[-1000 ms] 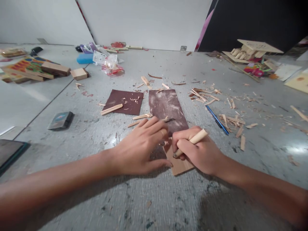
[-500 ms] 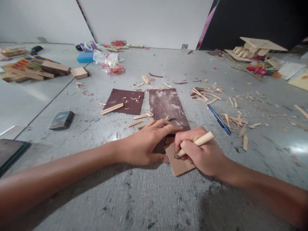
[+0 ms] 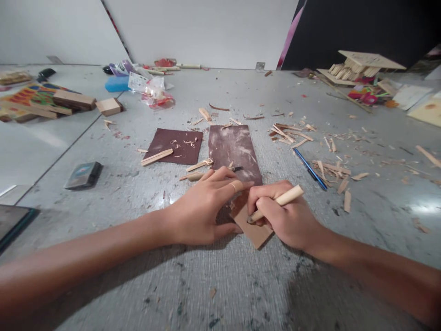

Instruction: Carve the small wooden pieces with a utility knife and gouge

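Observation:
A small, flat wooden board (image 3: 257, 235) lies at a slant on the table in front of me. My right hand (image 3: 284, 214) is closed around the pale wooden handle of a carving tool (image 3: 289, 195), its dark tip low against the board. My left hand (image 3: 208, 207) rests flat with fingers apart. Its thumb touches the board's left edge, and the fingers reach along the far side toward my right hand. Partly under those fingers lies another wooden-handled tool (image 3: 195, 176) with a dark tip. Sheets of brown sandpaper (image 3: 230, 145) lie just beyond, one dusted white.
Wood shavings (image 3: 330, 169) and a blue pen (image 3: 310, 169) lie to the right. A small dark box (image 3: 83, 175) sits at left, near a dark flat device (image 3: 15, 225). Wood blocks (image 3: 109, 106) and plastic packets (image 3: 151, 89) stand farther back. A stick-built model (image 3: 358, 69) is at far right.
The board has turned slightly counterclockwise under my hands. The carving tool stays in my right hand against it. The whole view has shifted a little.

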`<state>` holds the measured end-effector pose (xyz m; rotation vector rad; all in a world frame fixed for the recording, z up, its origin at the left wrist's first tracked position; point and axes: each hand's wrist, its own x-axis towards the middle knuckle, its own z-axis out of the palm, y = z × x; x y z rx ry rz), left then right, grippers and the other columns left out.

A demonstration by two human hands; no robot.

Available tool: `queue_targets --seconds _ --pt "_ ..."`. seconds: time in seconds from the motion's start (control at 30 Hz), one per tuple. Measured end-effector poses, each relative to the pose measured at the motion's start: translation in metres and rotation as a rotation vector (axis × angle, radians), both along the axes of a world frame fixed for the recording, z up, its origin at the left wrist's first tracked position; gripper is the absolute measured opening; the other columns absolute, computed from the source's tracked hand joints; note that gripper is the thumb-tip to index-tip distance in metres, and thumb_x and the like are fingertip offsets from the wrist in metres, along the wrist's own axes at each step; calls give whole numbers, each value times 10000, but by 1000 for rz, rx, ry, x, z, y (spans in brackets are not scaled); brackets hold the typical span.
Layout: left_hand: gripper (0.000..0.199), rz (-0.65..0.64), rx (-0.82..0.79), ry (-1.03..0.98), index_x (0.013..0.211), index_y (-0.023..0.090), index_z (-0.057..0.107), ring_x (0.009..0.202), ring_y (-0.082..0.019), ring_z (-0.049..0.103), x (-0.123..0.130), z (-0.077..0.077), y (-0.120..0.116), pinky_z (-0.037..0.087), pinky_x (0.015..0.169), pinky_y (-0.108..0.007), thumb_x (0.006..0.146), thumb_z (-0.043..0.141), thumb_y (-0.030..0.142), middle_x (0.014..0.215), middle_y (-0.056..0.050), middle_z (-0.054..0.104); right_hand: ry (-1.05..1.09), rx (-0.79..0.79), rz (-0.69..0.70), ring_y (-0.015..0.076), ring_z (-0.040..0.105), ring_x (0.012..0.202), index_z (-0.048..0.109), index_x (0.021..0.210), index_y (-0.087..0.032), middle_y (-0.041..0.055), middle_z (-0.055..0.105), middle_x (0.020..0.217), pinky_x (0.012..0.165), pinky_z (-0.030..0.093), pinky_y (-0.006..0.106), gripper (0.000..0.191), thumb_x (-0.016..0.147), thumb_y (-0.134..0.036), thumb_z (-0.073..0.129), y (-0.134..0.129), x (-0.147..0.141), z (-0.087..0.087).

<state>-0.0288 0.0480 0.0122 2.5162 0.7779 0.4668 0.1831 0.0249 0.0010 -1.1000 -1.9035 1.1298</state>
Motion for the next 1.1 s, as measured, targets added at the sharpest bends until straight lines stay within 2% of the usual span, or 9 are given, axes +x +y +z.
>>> queue_targets --seconds 0.13,0.23,0.4,0.57,0.9,1.1 --pt "332 -16 19 8 1070 189 607 1026 -288 521 1 3 -2 447 918 -451 791 737 313 1022 -79 615 -62 84 53 80 425 487 518 550 -174 -40 507 512 501 317 244 303 844 -133 456 2 0 1" --pt "187 -37 -5 3 928 190 624 1033 -278 518 0 4 -1 450 918 -433 801 712 296 1048 -79 608 -96 120 100 88 413 507 502 550 -175 -33 495 535 506 310 251 302 848 -140 464 6 0 1" --pt "240 -70 -35 9 1050 206 681 1118 -289 509 -2 3 3 432 987 -452 834 718 304 1147 -86 601 -54 74 152 88 426 484 522 543 -176 -32 516 516 488 324 244 307 840 -136 457 11 -1 2" --pt "234 -73 -35 -13 1057 198 687 1123 -295 509 -4 0 4 423 1021 -470 869 715 334 1144 -98 604 19 -26 112 84 464 459 571 555 -175 -33 557 510 460 347 226 312 846 -129 467 11 -2 0" --pt "202 -45 -28 -11 983 194 654 1118 -302 513 -4 -1 2 431 983 -466 880 713 357 1142 -95 609 30 33 1 86 449 448 565 569 -182 -43 503 475 465 330 237 325 869 -152 443 4 -8 0" --pt "276 -1 47 20 1007 187 637 1103 -318 509 -2 -2 -4 429 941 -474 870 733 406 1127 -102 613 -18 67 -28 87 422 468 534 570 -180 -41 499 495 477 298 256 312 868 -160 443 1 -6 1"
